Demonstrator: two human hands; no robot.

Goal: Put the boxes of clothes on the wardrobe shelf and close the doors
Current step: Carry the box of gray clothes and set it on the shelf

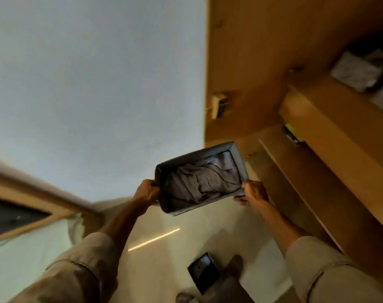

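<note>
- The open grey rectangular fabric box (200, 179), holding crumpled grey cloth (204, 179), is in the air just left of the tan wooden wardrobe shelves (321, 127); I judge it not yet shelved.
- The left hand (145, 192) grips the box's left end; the right hand (252, 192) grips its right corner, fingers curled under.
- A second dark box (203, 272) lies on the glossy pale floor (160, 248) below the held box.
- No door can be made out, so closing remains.
</note>
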